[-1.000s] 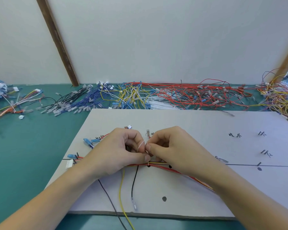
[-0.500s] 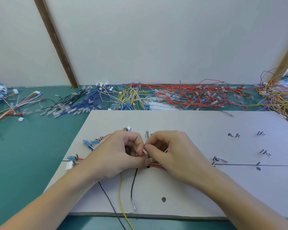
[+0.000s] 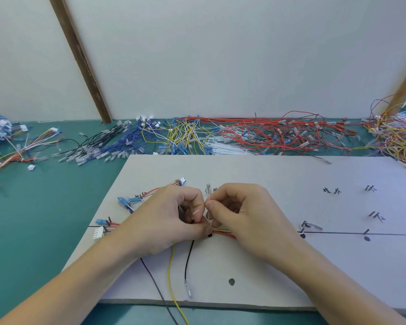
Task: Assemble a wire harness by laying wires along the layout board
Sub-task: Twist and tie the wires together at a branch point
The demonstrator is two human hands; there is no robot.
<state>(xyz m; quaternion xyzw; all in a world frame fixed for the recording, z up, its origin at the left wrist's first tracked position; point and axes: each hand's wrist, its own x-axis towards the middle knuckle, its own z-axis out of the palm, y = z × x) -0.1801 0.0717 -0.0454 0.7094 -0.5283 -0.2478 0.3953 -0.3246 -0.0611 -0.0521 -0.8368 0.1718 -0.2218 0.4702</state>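
A grey layout board (image 3: 256, 174) with black marks lies on the green table. A bundle of red, yellow and black wires (image 3: 225, 233) runs along its drawn line. My left hand (image 3: 164, 221) and my right hand (image 3: 242, 212) meet over the bundle at the board's middle. Both pinch a thin white cable tie (image 3: 208, 215) that stands up between the fingertips. A yellow wire (image 3: 170, 273) and a black wire (image 3: 188, 261) branch toward the front edge. Blue terminals (image 3: 123, 201) and a white connector (image 3: 98, 232) lie at the bundle's left end.
Loose wire piles line the back of the table: black and blue (image 3: 108, 146), yellow (image 3: 183, 134), red (image 3: 279, 134), mixed at the far right (image 3: 399, 134) and far left (image 3: 7, 141). White cable ties (image 3: 225, 147) lie among them. A brown strut (image 3: 80, 59) leans on the wall.
Both hands stayed together over the bundle, with small finger movements on the white tie. The wires to the right have been drawn in under my right hand. The view shifted slightly.
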